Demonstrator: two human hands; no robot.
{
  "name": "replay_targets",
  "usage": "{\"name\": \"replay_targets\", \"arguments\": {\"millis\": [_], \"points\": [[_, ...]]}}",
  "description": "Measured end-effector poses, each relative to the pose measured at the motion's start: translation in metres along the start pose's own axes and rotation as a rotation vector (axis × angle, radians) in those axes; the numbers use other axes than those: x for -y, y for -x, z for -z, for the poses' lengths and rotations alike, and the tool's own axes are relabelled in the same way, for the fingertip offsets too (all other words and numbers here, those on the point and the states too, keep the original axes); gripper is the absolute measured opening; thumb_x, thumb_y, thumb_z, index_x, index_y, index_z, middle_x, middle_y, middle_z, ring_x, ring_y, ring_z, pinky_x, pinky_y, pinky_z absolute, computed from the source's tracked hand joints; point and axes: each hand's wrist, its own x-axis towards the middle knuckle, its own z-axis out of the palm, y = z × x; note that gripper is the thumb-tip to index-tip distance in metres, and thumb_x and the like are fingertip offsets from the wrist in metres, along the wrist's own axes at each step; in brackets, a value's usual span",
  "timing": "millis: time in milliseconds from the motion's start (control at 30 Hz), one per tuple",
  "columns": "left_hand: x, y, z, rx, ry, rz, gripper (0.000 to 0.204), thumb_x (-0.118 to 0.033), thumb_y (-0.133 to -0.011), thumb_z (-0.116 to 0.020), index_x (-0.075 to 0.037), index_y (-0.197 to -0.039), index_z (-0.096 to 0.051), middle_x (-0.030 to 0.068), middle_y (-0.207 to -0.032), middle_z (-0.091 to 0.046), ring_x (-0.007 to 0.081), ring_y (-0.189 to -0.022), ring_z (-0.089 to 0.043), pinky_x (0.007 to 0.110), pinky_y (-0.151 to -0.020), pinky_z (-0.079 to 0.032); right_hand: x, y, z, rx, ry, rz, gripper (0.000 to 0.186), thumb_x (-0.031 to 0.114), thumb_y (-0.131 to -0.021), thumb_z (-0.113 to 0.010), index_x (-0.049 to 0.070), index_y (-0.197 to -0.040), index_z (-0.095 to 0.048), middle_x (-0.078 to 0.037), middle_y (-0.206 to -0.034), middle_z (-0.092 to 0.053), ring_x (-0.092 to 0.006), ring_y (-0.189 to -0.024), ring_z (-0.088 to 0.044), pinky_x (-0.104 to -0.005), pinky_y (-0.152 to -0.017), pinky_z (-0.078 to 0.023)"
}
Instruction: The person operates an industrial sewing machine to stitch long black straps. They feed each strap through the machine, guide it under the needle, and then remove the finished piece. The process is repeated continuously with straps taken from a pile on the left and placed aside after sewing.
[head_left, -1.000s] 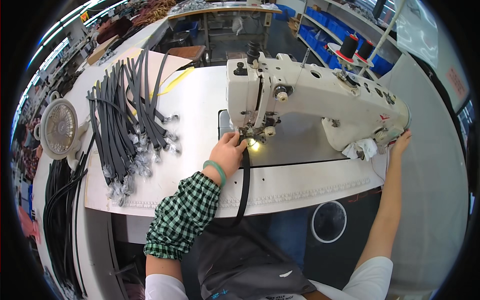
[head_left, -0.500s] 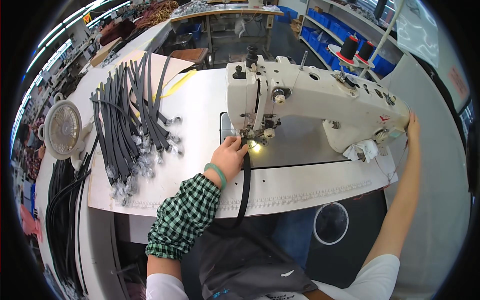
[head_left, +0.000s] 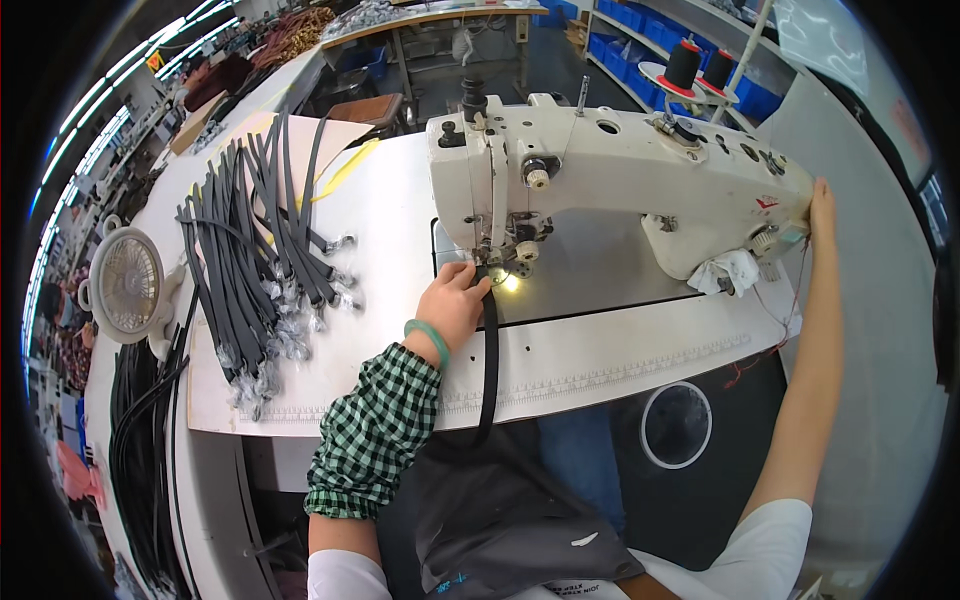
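Note:
A black strap (head_left: 490, 360) runs from under the presser foot of a white sewing machine (head_left: 620, 165) down over the table's front edge. My left hand (head_left: 452, 303), with a green bangle at the wrist, pinches the strap right in front of the needle, beside a small lit lamp. The strap's far end is hidden under the foot. At the machine's right end, my right hand (head_left: 822, 208) is curled round the handwheel side. Its fingertips are partly hidden there.
Left on the white table lies a pile of black straps (head_left: 240, 240) with plastic-wrapped ends. Beyond it stand a strainer-like round dish (head_left: 127, 280) and more long black straps (head_left: 140, 430). Thread spools (head_left: 684, 68) stand behind the machine. A white cloth (head_left: 725, 272) hangs by its base.
The whole view has shifted slightly, so the machine appears a little farther left and higher. Both hands keep their places on the strap and at the machine's right end.

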Motion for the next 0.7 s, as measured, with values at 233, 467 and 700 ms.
{"name": "replay_targets", "arguments": {"millis": [233,467,700], "points": [[0.002,0.000,-0.002,-0.010,-0.014,0.022,0.034,0.003,-0.063,-0.056,-0.005,-0.096,-0.061,0.0131,-0.105,-0.055,0.0261,-0.101,-0.049,0.033,-0.082,-0.046,-0.004,-0.011,-0.001,0.075,0.113,-0.031,0.048,0.038,-0.088,-0.036,0.005,-0.120,-0.047,-0.016,-0.120,-0.049,-0.0296,-0.112,-0.045,-0.0341,-0.093,-0.033],[0.003,-0.001,0.001,-0.002,-0.002,0.030,0.035,0.003,-0.063,-0.056,-0.005,-0.097,-0.061,0.0134,-0.105,-0.055,0.0264,-0.101,-0.049,0.032,-0.082,-0.046,-0.030,-0.029,-0.002,0.188,0.111,0.039,0.061,0.047,-0.086,-0.035,-0.002,-0.123,-0.040,-0.017,-0.123,-0.045,-0.0289,-0.114,-0.043,-0.0351,-0.095,-0.031],[0.005,0.000,-0.002,0.001,-0.020,0.024,0.034,0.003,-0.063,-0.056,-0.005,-0.095,-0.061,0.0136,-0.106,-0.055,0.0268,-0.100,-0.050,0.033,-0.082,-0.046,-0.065,-0.043,-0.021,0.108,0.238,-0.101,0.056,0.046,-0.088,-0.030,0.001,-0.118,-0.044,-0.020,-0.115,-0.050,-0.0322,-0.110,-0.046,-0.0388,-0.091,-0.034]]}}
